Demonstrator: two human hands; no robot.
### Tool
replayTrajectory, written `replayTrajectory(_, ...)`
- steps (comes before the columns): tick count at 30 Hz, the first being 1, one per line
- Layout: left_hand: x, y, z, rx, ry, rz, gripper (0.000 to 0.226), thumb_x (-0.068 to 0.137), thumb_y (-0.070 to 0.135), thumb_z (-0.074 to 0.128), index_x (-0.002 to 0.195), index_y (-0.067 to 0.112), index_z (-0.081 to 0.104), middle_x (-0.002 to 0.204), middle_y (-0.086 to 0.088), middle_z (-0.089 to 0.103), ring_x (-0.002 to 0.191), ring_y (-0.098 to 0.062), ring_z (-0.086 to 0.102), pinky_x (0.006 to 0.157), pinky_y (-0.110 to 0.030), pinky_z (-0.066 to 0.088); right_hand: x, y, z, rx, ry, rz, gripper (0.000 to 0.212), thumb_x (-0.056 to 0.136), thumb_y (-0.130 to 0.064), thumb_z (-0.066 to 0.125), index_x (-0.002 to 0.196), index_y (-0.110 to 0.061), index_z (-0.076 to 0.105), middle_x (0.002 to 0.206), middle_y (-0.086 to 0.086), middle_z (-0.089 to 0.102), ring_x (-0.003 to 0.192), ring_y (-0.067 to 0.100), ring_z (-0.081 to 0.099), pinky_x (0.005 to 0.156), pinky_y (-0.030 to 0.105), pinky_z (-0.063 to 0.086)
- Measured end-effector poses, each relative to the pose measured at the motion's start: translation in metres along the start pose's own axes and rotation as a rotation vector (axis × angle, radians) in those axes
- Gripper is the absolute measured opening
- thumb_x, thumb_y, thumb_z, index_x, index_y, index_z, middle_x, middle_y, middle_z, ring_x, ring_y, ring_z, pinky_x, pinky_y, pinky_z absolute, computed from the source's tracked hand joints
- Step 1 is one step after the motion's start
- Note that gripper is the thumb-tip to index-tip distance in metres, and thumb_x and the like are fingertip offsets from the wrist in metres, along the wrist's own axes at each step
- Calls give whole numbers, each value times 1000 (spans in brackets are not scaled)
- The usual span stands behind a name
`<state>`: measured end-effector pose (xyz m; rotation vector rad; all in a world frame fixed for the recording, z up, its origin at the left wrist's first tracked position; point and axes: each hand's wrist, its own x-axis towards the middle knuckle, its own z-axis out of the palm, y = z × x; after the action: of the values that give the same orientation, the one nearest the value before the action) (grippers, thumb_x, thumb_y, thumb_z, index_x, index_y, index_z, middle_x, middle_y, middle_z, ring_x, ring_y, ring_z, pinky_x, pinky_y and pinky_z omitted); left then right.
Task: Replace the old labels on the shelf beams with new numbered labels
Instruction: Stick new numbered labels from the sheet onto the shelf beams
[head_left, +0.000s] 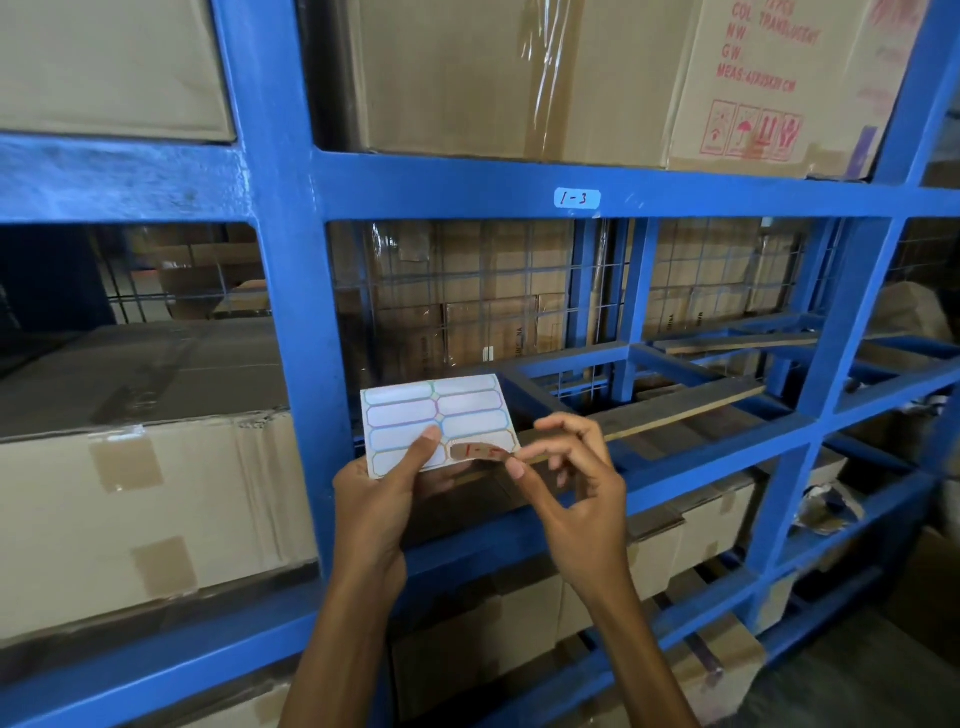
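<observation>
Step in hand: peeling a new label (477, 451), marked in red with what reads as "1-" and a further figure I cannot make out, off the sticker sheet (436, 421).
Left hand (382, 499): closed on the sheet's lower left corner, thumb flat on the front, fingers behind; it holds the sheet upright, facing the person.
Right hand (571, 483): thumb and forefinger pinched shut on the label's right end, the other fingers spread loosely and free.
Label's long axis: left to right, along the sheet's bottom row; its left part seems still on the sheet, its right end lifted at the pinch.
Label from the hands: just right of the left thumb, just left of the right palm; the right hand is nearer and has it.
Old label (577, 198): reads "1-3", on the blue beam (467, 189), above and farther off than both hands, slightly right of the sheet.
Coming move, as I judge it: pull rightward along the label's length to free it, then carry it to a beam.
Risk: the thin sticker may curl or stick to itself.
</observation>
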<state>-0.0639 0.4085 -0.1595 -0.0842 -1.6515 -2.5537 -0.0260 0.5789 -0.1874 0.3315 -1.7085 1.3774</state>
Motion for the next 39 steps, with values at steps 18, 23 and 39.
replayTrajectory(18,1,-46,-5,49,34,-50,18,89,11,78,107,15,78,103,-3,83,88,-17,80,67,-23,64,-41,112,-53,360,175,461,9,91,-3,71,97,-5,64,92,25,76,86,37,75,89,42,59)
replayTrajectory(23,7,-65,-4,93,37,-95,16,89,12,79,105,14,79,108,-7,82,102,-30,78,75,-32,63,-57,173,-73,203,188,606,23,84,9,75,90,-11,68,83,11,78,85,24,77,92,44,55)
replayTrajectory(39,23,-81,2,141,6,-118,19,90,10,76,109,12,77,113,-9,81,111,-31,75,86,-33,65,-51,232,-81,4,205,659,32,71,3,89,91,-14,71,90,10,77,87,19,76,88,38,61)
